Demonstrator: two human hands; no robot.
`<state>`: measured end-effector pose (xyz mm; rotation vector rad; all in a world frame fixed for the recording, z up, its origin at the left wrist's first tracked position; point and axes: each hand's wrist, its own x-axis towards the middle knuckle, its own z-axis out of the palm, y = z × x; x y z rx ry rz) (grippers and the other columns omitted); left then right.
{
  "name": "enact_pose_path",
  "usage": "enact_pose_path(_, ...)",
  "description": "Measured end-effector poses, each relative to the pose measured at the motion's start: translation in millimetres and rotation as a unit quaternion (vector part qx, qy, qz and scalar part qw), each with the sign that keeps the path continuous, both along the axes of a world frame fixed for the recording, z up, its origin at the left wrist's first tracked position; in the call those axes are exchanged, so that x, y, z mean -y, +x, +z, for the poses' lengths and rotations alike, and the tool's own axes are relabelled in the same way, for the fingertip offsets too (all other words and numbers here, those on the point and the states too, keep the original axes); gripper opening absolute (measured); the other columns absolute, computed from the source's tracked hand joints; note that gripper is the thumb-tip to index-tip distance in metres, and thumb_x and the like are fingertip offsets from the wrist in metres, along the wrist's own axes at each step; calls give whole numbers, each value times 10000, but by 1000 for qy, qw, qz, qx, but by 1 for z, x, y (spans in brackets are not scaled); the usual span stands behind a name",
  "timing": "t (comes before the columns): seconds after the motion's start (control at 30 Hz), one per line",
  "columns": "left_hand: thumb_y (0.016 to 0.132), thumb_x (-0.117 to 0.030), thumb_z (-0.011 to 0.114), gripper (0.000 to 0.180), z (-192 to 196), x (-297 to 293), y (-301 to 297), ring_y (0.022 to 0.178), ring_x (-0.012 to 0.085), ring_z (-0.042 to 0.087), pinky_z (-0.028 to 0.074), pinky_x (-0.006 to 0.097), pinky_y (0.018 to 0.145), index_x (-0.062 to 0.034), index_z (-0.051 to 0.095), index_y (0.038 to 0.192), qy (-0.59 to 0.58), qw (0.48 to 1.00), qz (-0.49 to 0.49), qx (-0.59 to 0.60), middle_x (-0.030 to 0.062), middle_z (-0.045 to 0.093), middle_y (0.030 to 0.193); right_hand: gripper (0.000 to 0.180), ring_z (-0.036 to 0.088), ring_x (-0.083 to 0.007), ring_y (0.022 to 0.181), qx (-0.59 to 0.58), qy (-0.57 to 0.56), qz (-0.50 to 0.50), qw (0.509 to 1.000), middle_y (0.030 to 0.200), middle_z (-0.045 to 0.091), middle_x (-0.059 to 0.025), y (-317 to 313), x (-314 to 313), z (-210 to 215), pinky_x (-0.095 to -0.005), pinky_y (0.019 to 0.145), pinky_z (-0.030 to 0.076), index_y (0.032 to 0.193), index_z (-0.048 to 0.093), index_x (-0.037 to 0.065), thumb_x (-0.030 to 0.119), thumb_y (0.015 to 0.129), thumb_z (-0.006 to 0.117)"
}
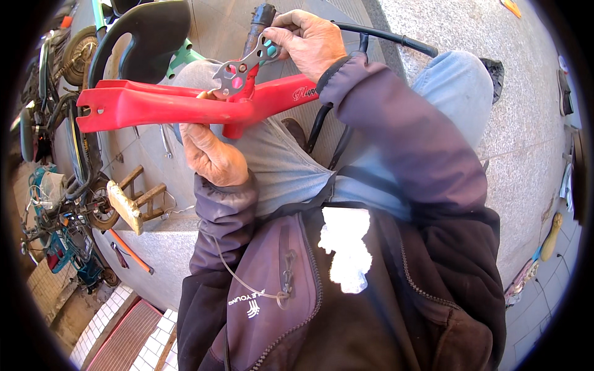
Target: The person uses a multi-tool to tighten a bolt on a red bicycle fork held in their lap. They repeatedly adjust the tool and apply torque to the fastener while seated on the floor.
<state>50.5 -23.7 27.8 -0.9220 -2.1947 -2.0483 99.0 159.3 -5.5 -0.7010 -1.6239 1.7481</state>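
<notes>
Both hands are busy up top. The left hand (pixel 210 157), at about eleven o'clock from the picture's centre, comes up from the purple sleeve and closes around the underside of the red frame (pixel 179 105), fingers wrapped at the stubby tube that drops from it. Just above, at twelve o'clock, the right hand (pixel 309 43) is clamped on the teal-gripped end of a flat multi-hole wrench (pixel 238 71); the wrench's metal head lies against the frame right at the junction, touching it, tilted down toward the left hand.

The frame runs level across the person's lap, over the grey-blue trousers, its forked end pointing to nine o'clock. A black cable (pixel 383 36) loops out past the right hand toward one o'clock.

Farther out, at nine o'clock on the paved floor, a small wooden stool (pixel 136 201) stands near an orange-handled tool (pixel 131 250). Beyond it, bicycles (pixel 68 185) crowd the left rim, and a black seat (pixel 145 34) sits at eleven o'clock.
</notes>
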Motion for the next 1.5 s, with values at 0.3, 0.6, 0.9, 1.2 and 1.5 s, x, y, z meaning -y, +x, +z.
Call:
enact_pose_path(0.3, 900, -10, 606, 219, -5, 3, -6, 890, 144, 581, 497, 281, 802, 44, 601, 1112, 1, 998, -21, 54, 88, 629, 989, 204, 648, -98, 684, 27, -13, 22, 999, 818, 677, -72, 3, 2, -1, -231, 614, 549, 993, 639, -19, 143, 873, 673)
enact_pose_path(0.6, 804, 19, 714, 179, -8, 2, -20, 802, 117, 573, 487, 259, 728, 58, 657, 970, -57, 998, 0, 2, 64, 643, 880, 186, 631, -96, 648, 15, -10, 20, 1000, 781, 672, -69, 5, 1, 2, -235, 588, 529, 955, 649, -11, 139, 852, 689)
enact_pose_path(0.9, 809, 0, 716, 164, -6, 3, -20, 764, 114, 583, 498, 259, 689, 37, 661, 958, -74, 997, -5, 21, 59, 648, 861, 255, 628, -124, 615, 5, -14, -17, 1000, 724, 671, -83, -2, -2, -2, -267, 608, 519, 907, 661, -2, 200, 781, 751)
enact_pose_path(1.2, 816, -34, 719, 156, -6, 0, -18, 774, 117, 583, 498, 261, 728, 30, 681, 954, -44, 999, 0, 28, 48, 653, 862, 328, 596, -80, 622, 117, 16, 45, 992, 791, 671, -46, 6, -7, 1, -232, 526, 483, 991, 655, 17, 304, 842, 712)
enact_pose_path(1.5, 838, -65, 697, 144, 2, -7, -24, 747, 121, 589, 496, 257, 694, 38, 674, 936, -1, 993, -26, 117, 68, 651, 843, 533, 640, -182, 793, 111, 360, 30, 926, 985, 622, -94, 25, -2, -5, -313, 700, 526, 1153, 578, 49, 329, 744, 774)
